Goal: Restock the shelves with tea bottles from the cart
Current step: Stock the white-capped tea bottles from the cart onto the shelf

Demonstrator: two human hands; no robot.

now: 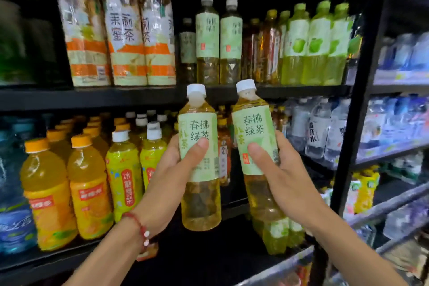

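The left hand (171, 169) wraps round one tea bottle (200, 202) at its label; a second bottle (255, 123) sits likewise in the right hand (285, 176). Both are upright, labels outward, before the upper shelf (92, 97) front edge, probably to slot in beside the matching bottles (207, 37).

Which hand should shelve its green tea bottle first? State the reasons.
Probably left. The left hand holds the left bottle upright just below the shelved green tea bottles, nearest the space before the dark bottle; the right hand holds the right bottle tilted, beneath amber bottles.
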